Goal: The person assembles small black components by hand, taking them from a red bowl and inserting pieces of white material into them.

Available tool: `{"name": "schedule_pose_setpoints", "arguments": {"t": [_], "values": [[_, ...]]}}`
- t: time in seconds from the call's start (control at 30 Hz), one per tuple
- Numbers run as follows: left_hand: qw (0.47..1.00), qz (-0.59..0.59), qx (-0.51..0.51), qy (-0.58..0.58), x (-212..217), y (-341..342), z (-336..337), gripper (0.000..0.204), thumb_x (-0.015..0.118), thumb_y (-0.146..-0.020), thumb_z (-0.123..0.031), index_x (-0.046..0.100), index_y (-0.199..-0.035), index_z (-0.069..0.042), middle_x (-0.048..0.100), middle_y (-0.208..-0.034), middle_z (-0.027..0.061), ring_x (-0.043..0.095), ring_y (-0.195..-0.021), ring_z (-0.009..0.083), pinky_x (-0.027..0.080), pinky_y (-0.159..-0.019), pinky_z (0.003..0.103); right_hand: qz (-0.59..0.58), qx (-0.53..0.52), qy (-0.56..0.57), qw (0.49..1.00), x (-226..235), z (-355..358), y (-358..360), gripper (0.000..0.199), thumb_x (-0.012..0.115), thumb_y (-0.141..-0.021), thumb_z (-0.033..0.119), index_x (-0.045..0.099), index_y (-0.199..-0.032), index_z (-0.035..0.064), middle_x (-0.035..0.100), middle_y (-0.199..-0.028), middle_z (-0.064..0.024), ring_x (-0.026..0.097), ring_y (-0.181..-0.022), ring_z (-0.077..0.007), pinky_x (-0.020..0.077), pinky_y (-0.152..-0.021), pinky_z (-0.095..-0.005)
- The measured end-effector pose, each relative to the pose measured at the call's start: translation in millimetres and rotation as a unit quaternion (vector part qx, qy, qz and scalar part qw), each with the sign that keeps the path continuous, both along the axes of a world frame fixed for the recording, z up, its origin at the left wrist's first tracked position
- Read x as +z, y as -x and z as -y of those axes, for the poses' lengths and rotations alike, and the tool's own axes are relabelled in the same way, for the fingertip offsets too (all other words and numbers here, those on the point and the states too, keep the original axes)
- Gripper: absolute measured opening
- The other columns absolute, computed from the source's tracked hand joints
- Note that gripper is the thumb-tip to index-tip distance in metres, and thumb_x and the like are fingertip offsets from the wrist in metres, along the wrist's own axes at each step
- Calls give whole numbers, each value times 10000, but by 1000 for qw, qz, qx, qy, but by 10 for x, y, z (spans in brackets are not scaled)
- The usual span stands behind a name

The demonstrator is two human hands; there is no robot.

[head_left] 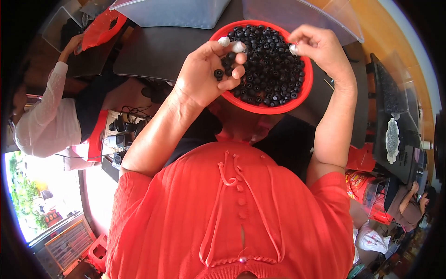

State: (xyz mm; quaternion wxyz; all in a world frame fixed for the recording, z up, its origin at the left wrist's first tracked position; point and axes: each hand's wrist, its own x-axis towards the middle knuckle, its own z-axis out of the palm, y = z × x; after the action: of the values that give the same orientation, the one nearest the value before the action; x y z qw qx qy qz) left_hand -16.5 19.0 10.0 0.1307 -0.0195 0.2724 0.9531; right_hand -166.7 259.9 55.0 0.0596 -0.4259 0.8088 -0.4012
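Head view, looking down over a red knitted top.

A round red bowl is seen resting on a dark table, filled with small black round parts, each showing a central hole or recess.

Left hand: raised over the near-left rim of the bowl. The fingers are curled, not spread. One black round part is held against the side of the hand by the lower curled fingers. Two small silvery-white pieces are pinched between the thumb and the upper fingertips; their exact kind cannot be made out at this size, possibly caps or metal inserts.

Right hand: held above the far-right rim of the bowl, fingers drawn together. A third small silvery piece is pinched between thumb and forefinger tip. The remaining fingers are folded toward the palm. No black part is seen in this hand.

The two hands are near each other but apart, with the heap of black parts showing between them.

Surroundings: clear plastic bins are noted beyond the bowl at the far table edge. A second person in a white sleeve is seated at the left, one hand reaching toward a red plastic bag. Another person is noted at the lower right.
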Motion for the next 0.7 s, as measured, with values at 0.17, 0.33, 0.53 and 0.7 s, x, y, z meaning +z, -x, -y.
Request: {"name": "schedule_pose_setpoints", "arguments": {"t": [0.17, 0.33, 0.53, 0.7], "values": [[1000, 15, 13, 22, -67, -71, 50, 252, 405, -1038, -169, 551, -1121, 19, 433, -759, 34, 426, -668, 151, 296, -447, 234, -54, -74, -177, 980, -132, 66, -19, 318, 643, -691, -44, 714, -996, 10, 550, -646, -30, 540, -634, -140, 461, -672, -311], [999, 32, 2, 4, -31, -21, 1, 237, 436, -1016, -144, 579, -1111, 19, 508, -769, 54, 446, -624, 157, 300, -479, 258, -69, -45, -206, 975, -121, 169, -101, 325, 658, -675, -5, 729, -985, 63, 645, -722, -85, 641, -748, -256, 499, -722, -400], [999, 33, -7, -7, -95, 16, -5, 170, 525, -982, -97, 588, -1095, 13, 510, -742, 42, 437, -596, 127, 292, -471, 234, -125, -41, -231, 964, -212, 250, -61, 214, 639, -691, -3, 702, -893, 31, 683, -761, -111, 667, -757, -252, 504, -713, -396], [997, 62, 8, 52, -30, -2, -116, 164, 530, -989, -102, 593, -1099, 3, 517, -738, 36, 433, -572, 122, 294, -460, 233, 39, 23, -28, 999, -211, 202, -21, 118, 657, -749, -5, 693, -861, 1, 657, -713, -58, 621, -693, -145, 492, -664, -316]]}}
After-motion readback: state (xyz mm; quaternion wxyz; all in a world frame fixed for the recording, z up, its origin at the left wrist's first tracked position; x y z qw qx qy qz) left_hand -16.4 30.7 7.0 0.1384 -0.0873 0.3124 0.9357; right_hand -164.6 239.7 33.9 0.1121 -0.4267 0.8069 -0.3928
